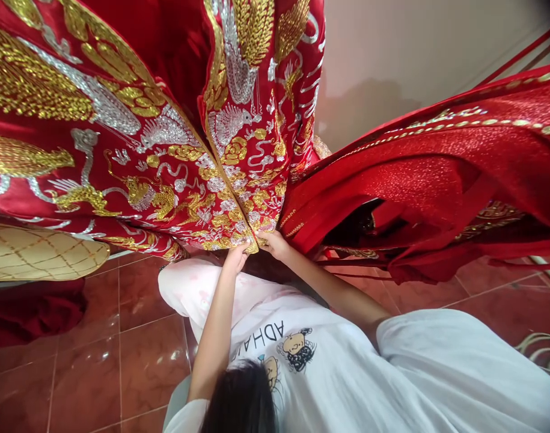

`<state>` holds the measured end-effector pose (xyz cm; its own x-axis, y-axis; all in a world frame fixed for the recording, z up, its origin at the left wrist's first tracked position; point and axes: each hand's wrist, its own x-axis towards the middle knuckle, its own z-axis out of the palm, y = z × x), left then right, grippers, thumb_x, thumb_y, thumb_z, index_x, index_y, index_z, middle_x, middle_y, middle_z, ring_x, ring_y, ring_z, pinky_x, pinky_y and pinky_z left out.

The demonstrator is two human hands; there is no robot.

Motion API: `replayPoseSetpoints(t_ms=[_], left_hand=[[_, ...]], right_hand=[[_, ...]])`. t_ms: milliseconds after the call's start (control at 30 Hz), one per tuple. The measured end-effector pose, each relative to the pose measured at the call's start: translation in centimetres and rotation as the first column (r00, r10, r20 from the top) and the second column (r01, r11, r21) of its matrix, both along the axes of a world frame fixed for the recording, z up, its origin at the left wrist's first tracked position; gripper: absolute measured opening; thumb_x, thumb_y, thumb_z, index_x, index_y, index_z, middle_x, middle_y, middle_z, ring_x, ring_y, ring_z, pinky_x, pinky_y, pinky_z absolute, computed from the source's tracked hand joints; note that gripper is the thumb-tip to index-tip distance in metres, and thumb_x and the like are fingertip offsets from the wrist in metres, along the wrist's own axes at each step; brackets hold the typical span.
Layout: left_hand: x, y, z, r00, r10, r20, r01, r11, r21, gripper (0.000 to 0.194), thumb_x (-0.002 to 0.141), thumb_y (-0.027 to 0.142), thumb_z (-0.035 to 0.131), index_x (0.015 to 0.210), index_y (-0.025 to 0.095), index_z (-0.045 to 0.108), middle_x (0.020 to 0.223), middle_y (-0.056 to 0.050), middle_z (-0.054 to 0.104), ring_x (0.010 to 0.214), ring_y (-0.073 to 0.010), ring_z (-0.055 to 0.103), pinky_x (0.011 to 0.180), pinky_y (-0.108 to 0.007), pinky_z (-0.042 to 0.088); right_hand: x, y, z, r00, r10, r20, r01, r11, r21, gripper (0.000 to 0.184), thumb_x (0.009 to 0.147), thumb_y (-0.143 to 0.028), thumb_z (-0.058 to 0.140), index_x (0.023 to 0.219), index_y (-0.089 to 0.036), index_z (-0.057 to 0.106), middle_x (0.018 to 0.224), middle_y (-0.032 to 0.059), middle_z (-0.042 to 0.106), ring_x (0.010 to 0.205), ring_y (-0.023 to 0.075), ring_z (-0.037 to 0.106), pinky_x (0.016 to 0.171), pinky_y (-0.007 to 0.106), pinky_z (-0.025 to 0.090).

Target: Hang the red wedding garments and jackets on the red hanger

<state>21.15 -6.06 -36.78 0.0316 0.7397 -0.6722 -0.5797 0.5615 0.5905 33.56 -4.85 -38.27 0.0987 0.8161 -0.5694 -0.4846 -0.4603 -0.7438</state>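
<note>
A red jacket [98,120] with dense gold and silver embroidery of birds, dragons and flowers hangs upright in front of me, its two front panels parting toward the collar. At the bottom corner of one panel, my left hand [239,255] pinches the gold-trimmed hem. Just beside it, my right hand [273,242] grips the lower edge of the other panel. Down here the two edges meet, almost touching. Both hands have their fingers closed on the cloth; the fingertips are partly hidden behind it.
Shiny red garments [414,174] with beaded trim hang close on the right. At left are a cream panel with gold lattice [40,252] and a dark red cloth [31,313]. Reddish floor tiles [143,355] lie below; a white cable [540,346] is at far right.
</note>
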Motion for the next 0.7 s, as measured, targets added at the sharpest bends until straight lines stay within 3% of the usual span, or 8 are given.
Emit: replayPoseSetpoints(t_ms=[167,267,433,567,700], left_hand=[[-0.1,0.1,-0.3,1.0,-0.002,0.01,0.002,1.0,0.0,0.024,0.072,-0.005,0.063,0.091,0.01,0.068,0.092,-0.008,0.072,0.091,-0.0173,0.067,0.096,-0.035,0.049],[-0.1,0.1,-0.4,1.0,-0.005,0.018,0.005,1.0,0.012,0.026,0.071,-0.005,0.064,0.091,0.011,0.068,0.094,-0.01,0.071,0.095,-0.0189,0.066,0.097,-0.036,0.048],[-0.3,0.0,-0.5,1.0,-0.004,0.0,0.004,1.0,0.023,0.026,0.07,-0.006,0.064,0.089,0.012,0.067,0.089,-0.007,0.071,0.091,-0.0183,0.066,0.098,-0.038,0.047],[-0.3,-0.1,-0.9,0.999,0.006,-0.032,-0.005,0.999,0.034,0.026,0.069,-0.004,0.065,0.091,0.01,0.066,0.09,-0.009,0.07,0.086,-0.0182,0.066,0.095,-0.04,0.048],[-0.2,-0.1,-1.8,0.995,0.048,-0.091,-0.043,0.998,0.052,0.035,0.065,-0.001,0.07,0.097,0.012,0.064,0.095,-0.008,0.07,0.089,-0.0178,0.066,0.093,-0.038,0.049]], right_hand=[[1.3,-1.9,-0.2,0.955,-0.048,0.294,0.028,0.997,0.072,0.032,0.063,-0.019,0.074,0.09,-0.023,0.056,0.096,0.0043,0.067,0.099,0.0197,0.06,0.08,0.028,0.052],[1.2,-2.3,-0.1,0.921,0.011,0.389,-0.049,0.995,0.088,0.015,0.069,-0.023,0.072,0.076,-0.021,0.059,0.082,0.0026,0.066,0.086,0.0168,0.061,0.072,0.023,0.049],[0.1,-0.6,1.1,0.889,0.246,0.385,-0.252,0.967,-0.036,0.03,0.08,-0.03,0.064,0.055,-0.017,0.055,0.046,-0.001,0.052,0.039,0.0086,0.045,0.039,0.02,0.032],[0.1,0.4,2.6,0.873,0.329,0.361,-0.328,0.942,-0.066,0.029,0.076,-0.019,0.067,0.052,-0.015,0.052,0.044,-0.0023,0.053,0.036,0.0052,0.041,0.036,0.017,0.028],[0.8,0.5,3.1,0.874,0.385,0.297,-0.354,0.923,-0.152,0.025,0.075,-0.011,0.067,0.055,-0.014,0.052,0.041,-0.0045,0.048,0.036,0.0038,0.038,0.035,0.015,0.026]])
